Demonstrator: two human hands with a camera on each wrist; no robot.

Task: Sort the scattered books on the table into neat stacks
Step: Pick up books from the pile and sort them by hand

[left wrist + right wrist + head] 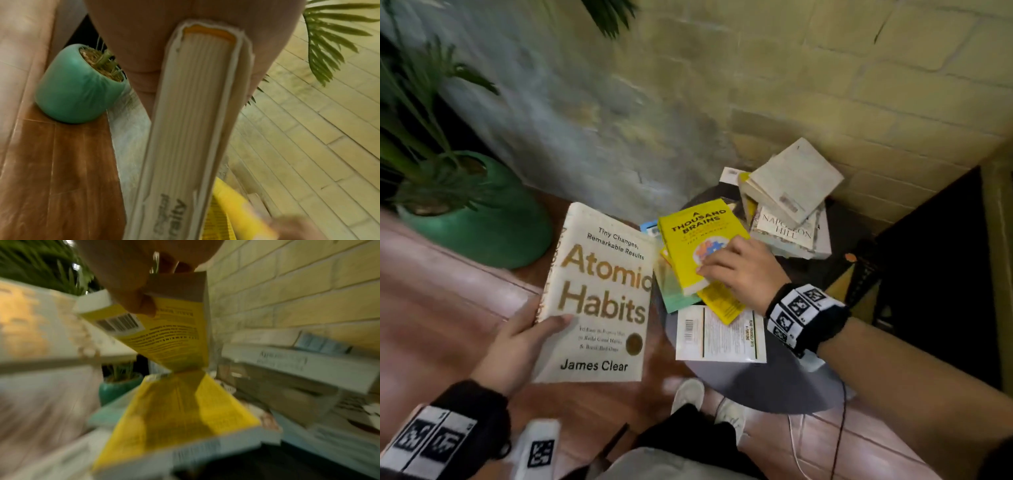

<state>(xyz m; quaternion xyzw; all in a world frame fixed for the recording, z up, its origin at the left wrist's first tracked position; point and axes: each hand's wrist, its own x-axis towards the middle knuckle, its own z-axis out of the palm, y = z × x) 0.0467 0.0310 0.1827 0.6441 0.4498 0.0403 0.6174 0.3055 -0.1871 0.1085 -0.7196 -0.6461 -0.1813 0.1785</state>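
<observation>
Left hand (pixel 517 339) grips a cream hardback (pixel 599 294) at its lower left corner, thumb across the front cover, fingers hidden behind; the book is held off the table to the left, above the wooden floor (pixel 438 301). Cover text: "Tiny Changes, Remarkable Results", "Atomic Habits", "James Clear". The smaller subtitle lines are too blurred to read. Left wrist view shows its page edge (pixel 193 129) end-on, with an orange headband at the spine.

Right hand (pixel 739 274) holds a yellow paperback (pixel 695 240), titled "A THOUSAND BRAINS", at its near edge. Right wrist view shows the thumb on the back cover (pixel 170 331) beside a barcode, with the near end raised while the far end touches a second yellow book (pixel 722 303) lying beneath. Print there is blurred.

On the round grey table (pixel 756 380): a white book (pixel 720 334) face down at the near edge, barcode showing, spine text "READ YOURSELF INTO A FORTUNE". A pale green book (pixel 674 291) lies under the yellow ones. At the far right side sits a loose pile (pixel 791 212); one cover reads "NAPOLEON HILL", and a plain cream book lies tilted on top, back cover up.

Container: green ceramic pot (pixel 482 219) on the floor to the left, holding a leafy plant (pixel 417 113) in soil.
</observation>
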